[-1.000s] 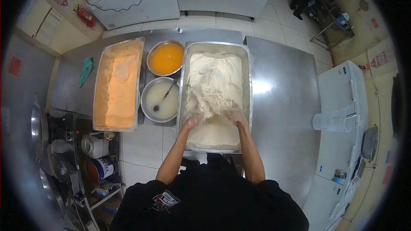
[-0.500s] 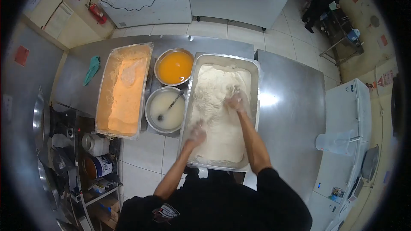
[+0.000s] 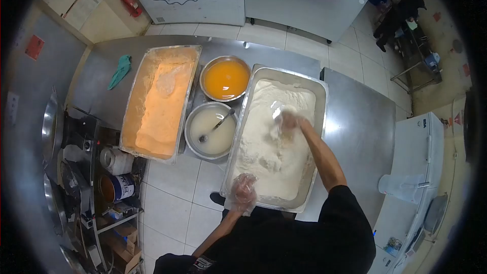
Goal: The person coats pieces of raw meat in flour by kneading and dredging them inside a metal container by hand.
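Observation:
A deep metal tray holds pale flour with a rough, hollowed surface. Over its upper middle is my right hand, in a clear glove and smeared by motion; whether it holds anything cannot be made out. My left hand, also in a clear plastic glove, is at the tray's lower left corner, its fingers curled and nothing plainly visible in them. To the left stand a bowl of orange liquid and a bowl of cloudy liquid with a dark-handled utensil in it.
A second tray of orange powder stands further left, a clear plastic piece on the powder. Beyond it a green cloth lies on the steel table. A plastic jug is at the right. Another person stands far back right.
My left hand has drawn back from the flour to the near left corner. My right hand has moved up the tray. The view has shifted, so the trays and bowls appear further right.

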Demonstrator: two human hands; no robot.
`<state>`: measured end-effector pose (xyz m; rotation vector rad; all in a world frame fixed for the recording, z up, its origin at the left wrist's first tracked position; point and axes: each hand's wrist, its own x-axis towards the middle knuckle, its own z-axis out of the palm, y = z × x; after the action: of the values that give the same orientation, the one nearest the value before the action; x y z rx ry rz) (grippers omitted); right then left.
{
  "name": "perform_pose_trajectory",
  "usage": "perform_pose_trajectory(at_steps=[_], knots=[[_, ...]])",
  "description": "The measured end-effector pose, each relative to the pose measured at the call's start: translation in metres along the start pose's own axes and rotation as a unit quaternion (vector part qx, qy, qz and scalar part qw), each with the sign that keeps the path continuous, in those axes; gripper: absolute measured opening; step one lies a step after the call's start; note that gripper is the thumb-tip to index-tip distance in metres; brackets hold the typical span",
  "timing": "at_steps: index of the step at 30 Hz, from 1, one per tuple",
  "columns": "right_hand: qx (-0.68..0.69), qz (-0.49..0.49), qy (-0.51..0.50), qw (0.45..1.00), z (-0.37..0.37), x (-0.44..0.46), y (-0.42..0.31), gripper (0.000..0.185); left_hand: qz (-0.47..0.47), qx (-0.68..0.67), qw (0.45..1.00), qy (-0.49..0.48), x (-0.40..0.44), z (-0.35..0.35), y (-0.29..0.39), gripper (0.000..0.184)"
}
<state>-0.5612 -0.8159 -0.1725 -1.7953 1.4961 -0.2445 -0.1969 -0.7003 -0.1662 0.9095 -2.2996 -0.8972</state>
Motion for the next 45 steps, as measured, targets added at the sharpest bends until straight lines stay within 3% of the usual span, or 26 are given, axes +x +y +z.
perform_pose_trajectory(at_steps=[1,5,6,7,10,11,12,13,15,17,22,23,26,28,29,31,32,33,35,36,38,39,41,42,44,45], knots=[[-0.067,0.139,-0.048,0.987,-0.017,0.002,-0.023,0.062,-0.001,-0.002,1.000,-0.003,-0.002,-0.002,0.005,0.035],[-0.114,0.248,0.036,0.961,0.061,0.032,-0.041,0.079,-0.086,0.093,0.991,-0.032,0.018,0.006,0.005,0.052],[-0.191,0.069,0.141,0.969,0.103,0.040,-0.032,0.093,-0.047,0.054,0.997,-0.009,0.038,0.004,-0.004,0.054],[-0.268,0.079,-0.007,0.960,0.084,0.026,-0.084,0.097,-0.010,0.011,1.000,0.016,0.055,0.008,-0.014,0.056],[-0.181,0.003,-0.020,0.983,0.083,-0.012,-0.072,0.090,0.019,-0.158,0.987,0.005,0.092,0.041,-0.057,0.056],[-0.142,0.083,-0.049,0.985,0.109,-0.016,-0.011,0.086,-0.067,-0.006,0.983,-0.168,0.117,0.036,-0.042,0.057],[-0.124,0.125,-0.063,0.982,0.116,-0.022,0.001,0.084,-0.147,0.146,0.921,-0.328,0.134,0.030,-0.028,0.058],[-0.108,0.167,-0.075,0.977,0.124,-0.029,0.013,0.083,-0.142,0.143,0.924,-0.326,0.140,0.027,-0.018,0.058],[-0.053,0.344,0.116,0.930,0.159,-0.051,-0.042,0.075,-0.205,0.146,0.915,-0.314,0.147,0.025,-0.002,0.062],[-0.006,0.493,0.297,0.818,0.181,-0.079,-0.079,0.067,-0.238,0.087,0.924,-0.286,0.137,0.029,-0.009,0.062],[0.168,0.425,0.433,0.777,0.199,-0.056,-0.066,0.065,-0.334,-0.060,0.921,-0.192,0.084,0.154,-0.119,0.062],[0.224,0.402,0.443,0.770,0.188,-0.052,-0.068,0.064,-0.364,-0.233,0.875,-0.217,0.081,0.179,-0.142,0.057],[0.362,0.371,0.398,0.757,0.141,-0.066,-0.089,0.063,-0.275,-0.257,0.883,-0.280,0.091,0.130,-0.120,0.048],[0.348,0.421,0.274,0.791,0.108,-0.099,-0.116,0.063,-0.211,-0.180,0.898,-0.343,0.086,0.097,-0.116,0.041],[0.250,0.461,0.156,0.837,0.096,-0.114,-0.126,0.063,-0.171,-0.115,0.904,-0.376,0.079,0.081,-0.113,0.038],[0.234,0.386,0.221,0.864,0.158,-0.120,-0.122,0.069,-0.103,0.018,0.900,-0.423,0.051,0.066,-0.103,0.032],[0.033,0.396,0.288,0.871,0.193,-0.116,-0.131,0.069,-0.080,0.068,0.897,-0.430,0.036,0.068,-0.096,0.029],[-0.172,0.388,0.343,0.838,0.222,-0.110,-0.140,0.069,-0.071,0.082,0.901,-0.420,0.022,0.076,-0.093,0.026],[-0.375,0.361,0.380,0.765,0.241,-0.092,-0.129,0.069,-0.071,-0.032,0.917,-0.391,0.017,0.097,-0.106,0.020],[-0.066,0.444,0.351,0.822,0.237,-0.078,-0.116,0.071,-0.071,-0.133,0.912,-0.382,0.025,0.107,-0.121,0.018],[0.252,0.482,0.282,0.790,0.217,-0.074,-0.110,0.075,-0.130,-0.238,0.881,-0.388,0.040,0.126,-0.147,0.017],[0.352,0.439,0.274,0.780,0.191,-0.080,-0.112,0.078,-0.173,-0.272,0.872,-0.368,0.056,0.115,-0.140,0.018],[0.450,0.388,0.263,0.760,0.157,-0.096,-0.128,0.082,-0.225,-0.343,0.854,-0.321,0.066,0.108,-0.141,0.019],[0.312,0.242,0.382,0.836,0.150,-0.105,-0.134,0.071,-0.240,-0.381,0.843,-0.293,0.062,0.111,-0.153,0.020],[0.156,0.083,0.480,0.859,0.162,-0.120,-0.114,0.059,-0.260,-0.532,0.782,-0.198,0.037,0.145,-0.208,0.023],[0.115,0.240,0.365,0.892,0.188,-0.123,-0.083,0.053,-0.181,-0.190,0.897,-0.356,0.048,0.090,-0.155,0.023]])
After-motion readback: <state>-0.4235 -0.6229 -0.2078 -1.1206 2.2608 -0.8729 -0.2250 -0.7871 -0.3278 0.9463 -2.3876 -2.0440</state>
